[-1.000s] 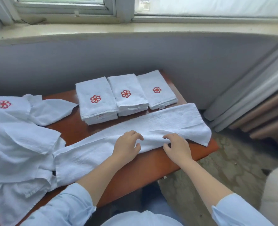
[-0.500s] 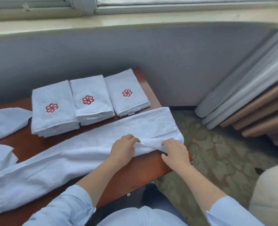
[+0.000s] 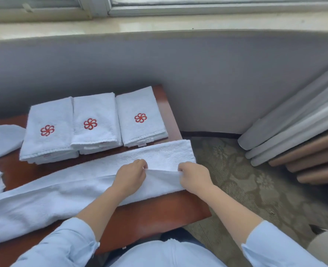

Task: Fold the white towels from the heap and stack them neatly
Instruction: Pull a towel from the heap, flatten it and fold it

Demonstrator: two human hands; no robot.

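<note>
Towel [image 3: 53, 197] in left hand [image 3: 130, 176], right hand [image 3: 195, 175]

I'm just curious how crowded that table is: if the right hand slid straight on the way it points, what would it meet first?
Beyond the long towel it pinches, the right hand would probably reach the rightmost folded stack; depth is hard to judge.

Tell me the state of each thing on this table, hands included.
long towel: folded lengthwise on the table, top edge lifted near its right end.
left hand: pinching that edge.
right hand: pinching that edge.
left stack: folded, logo up.
middle stack: folded, logo up.
right stack: folded, logo up.
loose towels: unfolded, crumpled.
</note>
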